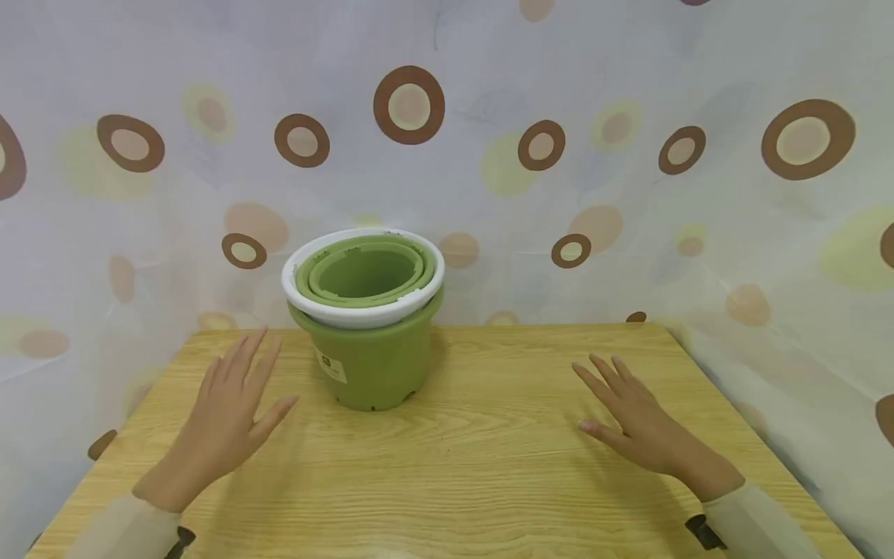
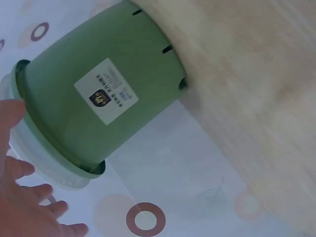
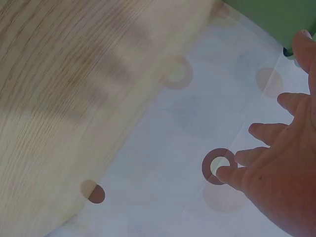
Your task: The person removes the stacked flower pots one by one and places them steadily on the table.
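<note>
A stack of nested plant pots stands upright toward the back left of the table. Outermost is a large green pot (image 1: 377,365) with a white paper label (image 2: 106,92) on its side. Inside it sits a white pot (image 1: 363,317), its rim showing, and two smaller green pots (image 1: 370,272) nest within that. My left hand (image 1: 230,404) hovers left of the stack, fingers straight and spread, holding nothing. Well to the right of the pots, my right hand (image 1: 635,419) is held over the table, fingers extended, also holding nothing.
The wooden table (image 1: 447,481) runs back to a pale curtain (image 1: 475,101) printed with brown rings and spots. That curtain also hangs along the left and right sides. Dark bands (image 1: 704,532) circle both wrists at the sleeves.
</note>
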A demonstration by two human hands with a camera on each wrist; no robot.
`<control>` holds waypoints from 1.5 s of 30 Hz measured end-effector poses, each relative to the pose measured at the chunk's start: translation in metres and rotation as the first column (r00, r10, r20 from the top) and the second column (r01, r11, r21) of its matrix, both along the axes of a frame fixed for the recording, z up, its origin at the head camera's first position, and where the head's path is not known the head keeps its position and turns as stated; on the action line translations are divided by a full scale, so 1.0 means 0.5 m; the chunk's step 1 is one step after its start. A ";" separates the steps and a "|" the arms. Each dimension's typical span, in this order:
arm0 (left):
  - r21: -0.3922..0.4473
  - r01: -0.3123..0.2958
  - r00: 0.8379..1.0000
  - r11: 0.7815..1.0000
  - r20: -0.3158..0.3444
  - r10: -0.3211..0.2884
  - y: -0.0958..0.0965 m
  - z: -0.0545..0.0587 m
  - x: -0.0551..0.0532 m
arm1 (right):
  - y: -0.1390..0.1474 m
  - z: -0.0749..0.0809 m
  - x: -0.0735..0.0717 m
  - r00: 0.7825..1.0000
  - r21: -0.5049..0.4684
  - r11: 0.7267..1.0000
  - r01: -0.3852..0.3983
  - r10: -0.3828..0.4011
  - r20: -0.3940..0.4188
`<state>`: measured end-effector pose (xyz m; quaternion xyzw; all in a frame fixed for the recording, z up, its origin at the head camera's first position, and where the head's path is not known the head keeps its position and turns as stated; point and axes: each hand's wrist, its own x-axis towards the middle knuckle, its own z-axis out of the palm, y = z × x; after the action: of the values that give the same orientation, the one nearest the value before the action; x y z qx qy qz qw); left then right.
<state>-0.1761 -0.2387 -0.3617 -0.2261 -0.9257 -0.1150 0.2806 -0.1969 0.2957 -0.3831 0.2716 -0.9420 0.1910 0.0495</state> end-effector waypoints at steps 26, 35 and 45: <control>0.322 0.056 0.998 0.945 0.009 -0.062 0.047 0.126 -0.169 | -0.042 0.004 0.008 0.998 -0.074 0.997 -0.035 0.038 0.044; 0.374 -0.041 0.947 0.927 0.311 -0.083 0.044 0.133 -0.189 | -0.052 -0.002 0.019 0.998 -0.061 0.997 -0.050 0.052 0.035; 0.363 -0.067 0.939 0.929 0.339 -0.065 0.050 0.126 -0.192 | -0.059 -0.003 0.025 0.998 -0.062 0.996 -0.059 0.060 0.009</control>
<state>-0.2720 -0.2137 -0.2989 -0.1450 -0.9223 -0.3246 0.1516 -0.1846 0.2664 -0.3848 0.2969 -0.9273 0.2230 0.0472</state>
